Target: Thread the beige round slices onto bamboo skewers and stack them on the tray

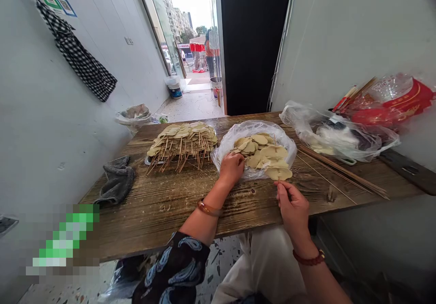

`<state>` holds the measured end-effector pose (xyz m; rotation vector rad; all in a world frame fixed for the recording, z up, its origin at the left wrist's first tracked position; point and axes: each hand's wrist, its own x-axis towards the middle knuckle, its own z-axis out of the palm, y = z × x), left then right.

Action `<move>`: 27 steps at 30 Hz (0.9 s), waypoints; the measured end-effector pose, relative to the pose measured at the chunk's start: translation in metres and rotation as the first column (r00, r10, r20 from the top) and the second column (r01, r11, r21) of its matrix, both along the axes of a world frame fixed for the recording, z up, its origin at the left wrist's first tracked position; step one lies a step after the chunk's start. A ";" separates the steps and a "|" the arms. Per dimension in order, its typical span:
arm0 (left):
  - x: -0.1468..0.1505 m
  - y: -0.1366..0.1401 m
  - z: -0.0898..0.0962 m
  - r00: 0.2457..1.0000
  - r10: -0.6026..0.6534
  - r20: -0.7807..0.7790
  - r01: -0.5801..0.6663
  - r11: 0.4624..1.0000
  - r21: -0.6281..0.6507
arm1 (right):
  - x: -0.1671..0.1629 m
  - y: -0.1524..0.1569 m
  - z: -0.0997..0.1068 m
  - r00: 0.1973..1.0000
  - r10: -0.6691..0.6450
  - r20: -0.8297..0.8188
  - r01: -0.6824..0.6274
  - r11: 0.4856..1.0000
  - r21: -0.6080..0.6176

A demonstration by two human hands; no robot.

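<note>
My right hand [293, 206] pinches the lower end of a skewer threaded with thin pale slices [278, 173] that look like potato. The threaded slices reach over the near rim of a clear plastic bag [225, 141]. Inside the opened bag lies a heap of loose potato slices [250, 146]. At the bag's left side my left hand [232, 168] has its fingers curled against the heap; what they grip, if anything, is hidden. To the left, a stack of filled skewers [184, 138] rests on a tray, bare stick ends pointing toward me.
Bare bamboo skewers [340, 170] lie right of the bag on the wooden table [163, 213]. Beyond them are a knife [407, 170], a crumpled plastic bag [340, 136] and red packaging [391, 104]. A grey cloth [117, 179] lies at left. An open doorway is ahead.
</note>
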<state>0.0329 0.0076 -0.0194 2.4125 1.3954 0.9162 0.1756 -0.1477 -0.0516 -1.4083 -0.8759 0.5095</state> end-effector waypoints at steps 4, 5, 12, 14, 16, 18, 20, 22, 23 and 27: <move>0.000 0.003 0.002 0.968 0.000 0.250 0.015 0.998 -0.058 | -0.001 0.000 0.001 1.000 0.005 -0.008 -0.005 1.000 -0.003; -0.001 0.004 0.004 0.941 0.009 0.338 0.027 0.995 -0.101 | -0.001 0.000 0.001 1.000 0.002 -0.010 -0.002 1.000 -0.002; -0.009 0.001 0.017 0.512 0.203 0.835 0.371 0.824 -0.428 | 0.000 -0.001 0.001 1.000 0.027 -0.002 -0.027 1.000 0.005; -0.012 -0.001 0.021 0.419 0.232 0.878 0.469 0.773 -0.428 | 0.002 -0.002 0.001 0.996 0.089 0.010 -0.089 0.996 -0.028; -0.013 -0.002 0.024 0.379 0.246 0.892 0.512 0.747 -0.424 | 0.005 -0.003 0.002 0.982 0.184 0.038 -0.181 0.981 -0.072; -0.015 -0.002 0.025 0.366 0.244 0.898 0.529 0.739 -0.417 | 0.009 -0.004 0.003 0.959 0.273 0.072 -0.265 0.958 -0.106; -0.016 -0.001 0.026 0.354 0.238 0.904 0.531 0.745 -0.404 | 0.011 -0.004 0.005 0.938 0.333 0.093 -0.321 0.939 -0.127; -0.017 0.001 0.026 0.347 0.229 0.909 0.504 0.772 -0.387 | 0.012 -0.004 0.006 0.924 0.369 0.104 -0.354 0.925 -0.138; -0.018 0.002 0.026 0.341 0.226 0.912 0.482 0.791 -0.377 | 0.013 -0.003 0.006 0.917 0.384 0.110 -0.368 0.919 -0.144; -0.020 0.004 0.027 0.307 0.229 0.924 0.414 0.842 -0.346 | 0.014 -0.003 0.007 0.907 0.403 0.126 -0.383 0.910 -0.157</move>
